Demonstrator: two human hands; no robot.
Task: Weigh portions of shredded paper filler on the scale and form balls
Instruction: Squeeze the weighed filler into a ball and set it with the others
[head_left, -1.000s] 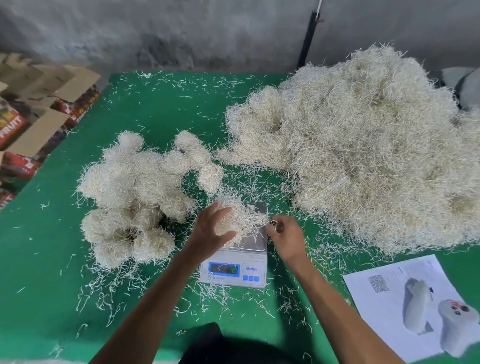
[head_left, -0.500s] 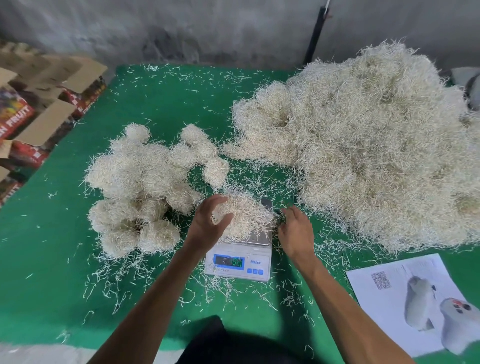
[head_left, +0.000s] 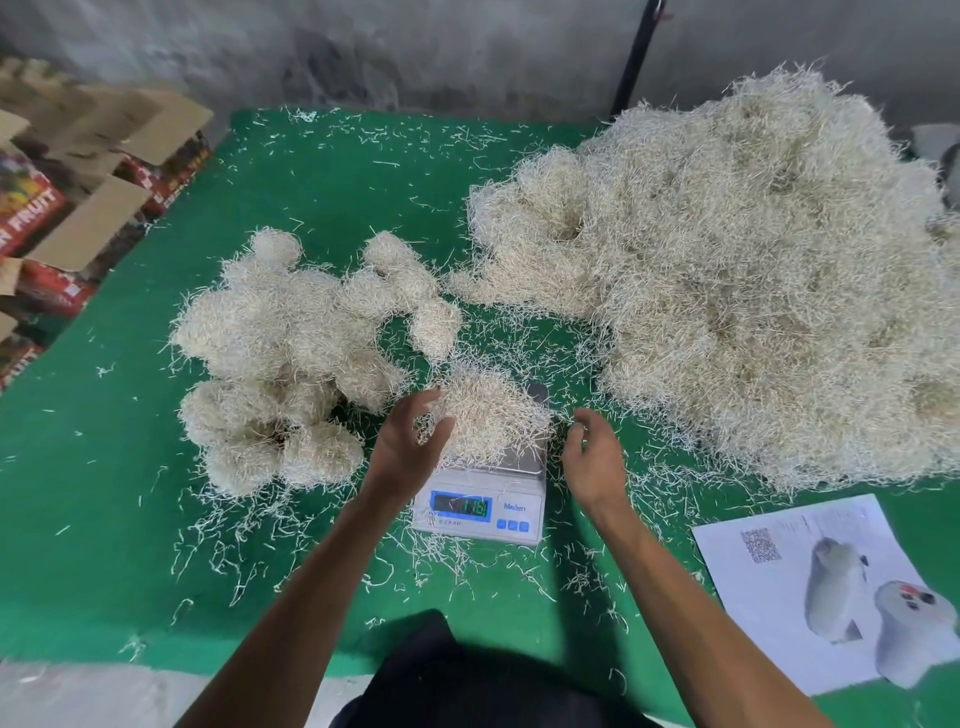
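A small heap of shredded paper (head_left: 491, 421) sits on the tray of the white scale (head_left: 480, 506), near the middle of the green counter (head_left: 104, 519), a bit toward its front edge. The left hand (head_left: 408, 444) touches the left side of the heap with its fingers (head_left: 423, 405) spread and loosely bent, much as it did half a second ago. The right hand (head_left: 592, 457) has changed. Before, it was low by the right edge of the scale tray with its fingers pinched together. Now it has pulled a little away to the right, and its fingers (head_left: 584, 421) are loosely curled and hold nothing. It is just beside the heap, not touching it.

The scale screen glows, but the number is too blurry to read. The paper balls (head_left: 291, 358) lie in a bunch toward the left side of the counter. The big pile of shredded paper (head_left: 753, 270) fills the far right corner. A printed sheet (head_left: 769, 587) lies at the front right corner.
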